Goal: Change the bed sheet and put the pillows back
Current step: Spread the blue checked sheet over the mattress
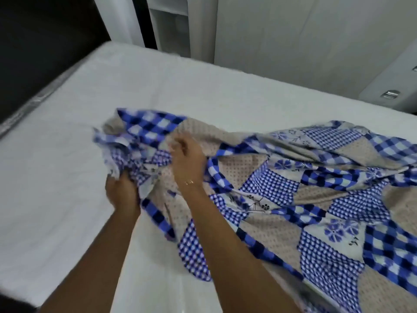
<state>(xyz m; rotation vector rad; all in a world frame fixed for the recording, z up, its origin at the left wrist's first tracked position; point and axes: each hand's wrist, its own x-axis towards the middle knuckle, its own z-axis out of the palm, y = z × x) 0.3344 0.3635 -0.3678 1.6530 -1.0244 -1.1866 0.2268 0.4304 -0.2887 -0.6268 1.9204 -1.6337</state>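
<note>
While your left hand (123, 190) and right hand (187, 159) both clutch bunched folds of the patchwork bed sheet (293, 188) heaped on the bare mattress (67, 132), expect light, limp cloth; find its hem corners.

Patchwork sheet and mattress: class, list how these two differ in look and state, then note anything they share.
The patchwork sheet is blue checks, florals and beige dots; the mattress is plain white. The sheet lies bunched and wrinkled, covering only one side; the mattress lies flat, mostly bare. The left hand and right hand grip the sheet, not the mattress. Both are on the bed.
</note>
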